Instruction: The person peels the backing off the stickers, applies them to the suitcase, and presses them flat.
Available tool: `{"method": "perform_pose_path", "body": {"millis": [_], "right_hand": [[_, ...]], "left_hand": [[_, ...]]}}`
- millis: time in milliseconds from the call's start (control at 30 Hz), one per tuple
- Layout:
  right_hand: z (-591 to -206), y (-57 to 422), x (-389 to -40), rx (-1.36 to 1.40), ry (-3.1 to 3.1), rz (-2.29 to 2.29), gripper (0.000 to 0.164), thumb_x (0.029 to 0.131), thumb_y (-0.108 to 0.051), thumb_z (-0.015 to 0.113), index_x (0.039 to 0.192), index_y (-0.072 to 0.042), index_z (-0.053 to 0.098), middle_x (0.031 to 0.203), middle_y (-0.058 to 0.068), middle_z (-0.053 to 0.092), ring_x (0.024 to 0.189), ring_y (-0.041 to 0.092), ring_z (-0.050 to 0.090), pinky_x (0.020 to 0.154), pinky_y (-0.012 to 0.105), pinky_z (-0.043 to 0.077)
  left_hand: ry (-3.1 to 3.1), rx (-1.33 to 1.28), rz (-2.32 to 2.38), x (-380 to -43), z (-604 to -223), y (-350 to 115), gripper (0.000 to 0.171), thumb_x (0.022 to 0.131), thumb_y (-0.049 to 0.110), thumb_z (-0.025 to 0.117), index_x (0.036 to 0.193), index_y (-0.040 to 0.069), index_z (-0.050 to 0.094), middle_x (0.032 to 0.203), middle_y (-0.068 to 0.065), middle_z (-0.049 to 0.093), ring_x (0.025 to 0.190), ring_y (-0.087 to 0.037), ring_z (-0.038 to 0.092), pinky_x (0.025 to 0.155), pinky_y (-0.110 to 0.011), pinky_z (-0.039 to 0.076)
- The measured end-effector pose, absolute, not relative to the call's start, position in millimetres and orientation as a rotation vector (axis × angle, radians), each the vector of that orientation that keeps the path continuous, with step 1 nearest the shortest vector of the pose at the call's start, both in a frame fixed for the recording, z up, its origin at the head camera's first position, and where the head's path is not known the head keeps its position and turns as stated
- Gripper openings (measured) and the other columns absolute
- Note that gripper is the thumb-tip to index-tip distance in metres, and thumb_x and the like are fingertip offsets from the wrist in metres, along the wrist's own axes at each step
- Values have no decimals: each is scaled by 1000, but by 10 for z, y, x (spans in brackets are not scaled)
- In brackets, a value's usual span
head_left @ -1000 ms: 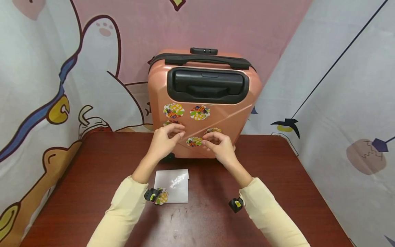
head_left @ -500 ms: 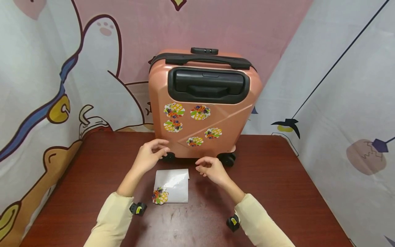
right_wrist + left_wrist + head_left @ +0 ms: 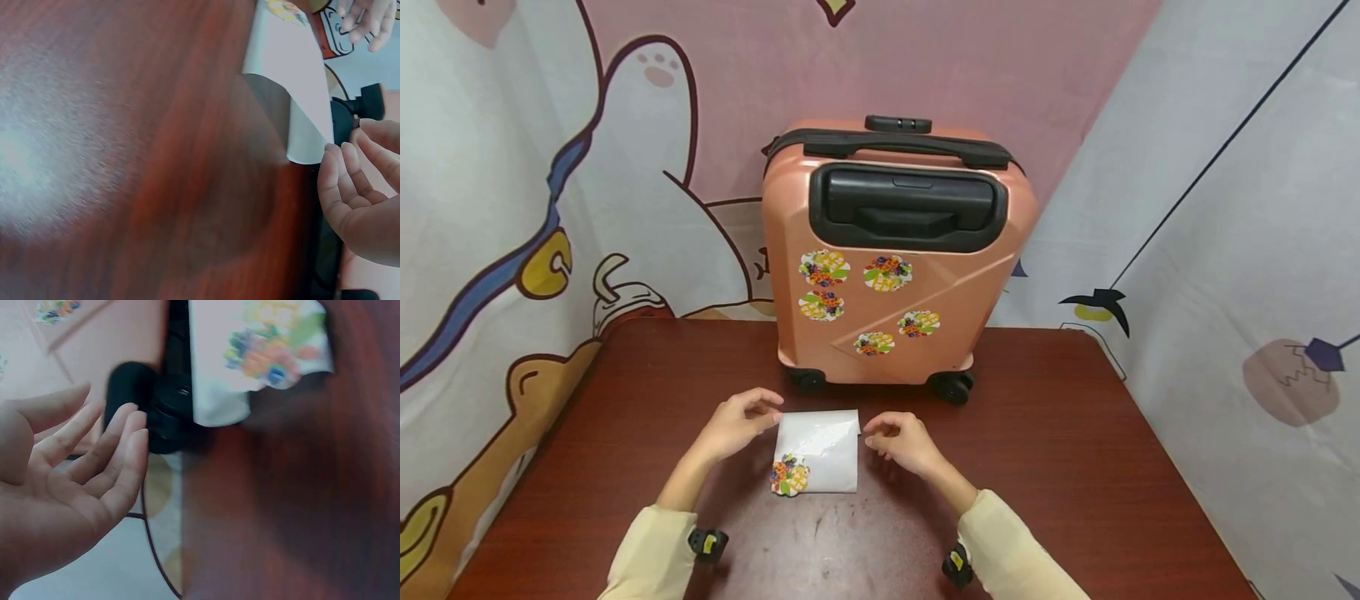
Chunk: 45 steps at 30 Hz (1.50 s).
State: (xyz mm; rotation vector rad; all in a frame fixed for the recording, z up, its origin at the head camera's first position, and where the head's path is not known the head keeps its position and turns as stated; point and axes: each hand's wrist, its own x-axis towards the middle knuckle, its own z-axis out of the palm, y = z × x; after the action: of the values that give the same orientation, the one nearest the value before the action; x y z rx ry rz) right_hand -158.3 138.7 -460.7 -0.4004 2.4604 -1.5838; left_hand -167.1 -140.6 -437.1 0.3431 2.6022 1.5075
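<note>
A white backing sheet (image 3: 831, 454) lies on the table, one colourful fruit-patterned sticker (image 3: 790, 475) at its near left corner. My left hand (image 3: 737, 427) is just off the sheet's far left corner, its fingers loosely bent with nothing between them, as the left wrist view also shows. On the other side, my right hand (image 3: 904, 442) is close to the sheet's right edge, fingers relaxed and holding nothing. Behind them a pink-orange suitcase (image 3: 955, 292) stands upright, with several similar fruit stickers (image 3: 887, 272) on its front below the black handle recess.
Black wheels (image 3: 951, 386) support the suitcase near the back edge of the reddish-brown table (image 3: 1045, 467). A cartoon-printed cloth (image 3: 1150, 208) hangs behind and beside the table. Each sleeve has a small black wrist camera (image 3: 707, 544) at its cuff.
Both hands have come down from the suitcase front to either side of the sheet, uncovering the stickers on the suitcase and the one on the sheet. The suitcase and sheet stay put.
</note>
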Motion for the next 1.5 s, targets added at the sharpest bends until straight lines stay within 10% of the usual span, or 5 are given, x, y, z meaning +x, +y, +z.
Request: {"method": "perform_pose_path", "body": {"millis": [767,1200,1500], "right_hand": [[-4916,1234,-1472,-374,2386,-1539,12,78,5,63,90,5,64,71,14,62,55,24,56,48,38,49],[-4788,1227,-1441,-320,2400,-1592,12,78,4,65,90,6,64,70,18,62,57,36,58,48,47,49],[-4791,1197,-1535,-388,2505,-1590,11,77,2,67,88,3,66,63,4,56,49,28,55,42,23,42]], "left_hand": [[2467,247,1561,-1473,-4920,-1385,12,76,-2,67,87,-1,61,73,-6,60,60,-20,55,47,-35,47],[2434,275,1639,-1472,-4901,-1356,10,77,-1,68,86,0,62,76,-6,59,66,-16,55,52,-28,45],[2434,394,1656,-1490,-4786,-1316,10,77,-2,67,86,-2,63,79,-8,62,72,-18,59,62,-25,47]]}}
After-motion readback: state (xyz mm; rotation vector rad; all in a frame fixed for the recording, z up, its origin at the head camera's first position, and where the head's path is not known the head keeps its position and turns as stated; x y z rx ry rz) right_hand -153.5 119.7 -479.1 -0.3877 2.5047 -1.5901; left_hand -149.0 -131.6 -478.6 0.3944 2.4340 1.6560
